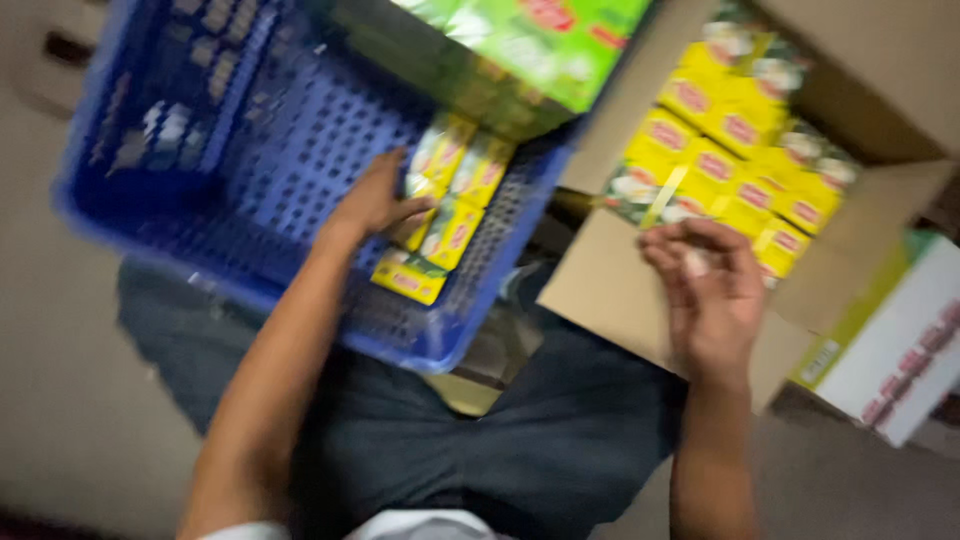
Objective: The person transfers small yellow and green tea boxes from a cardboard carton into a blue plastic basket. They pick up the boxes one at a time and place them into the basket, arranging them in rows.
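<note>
Right hand (712, 300) hangs at the carton's (610, 290) near edge, fingers curled, nothing clearly in them. Left hand (372, 200) lies open on yellow packs (447, 215) inside the blue crate (250, 160). Beyond, more packs (740, 150) fill the carton; green boxes (540, 40) farthest.
</note>
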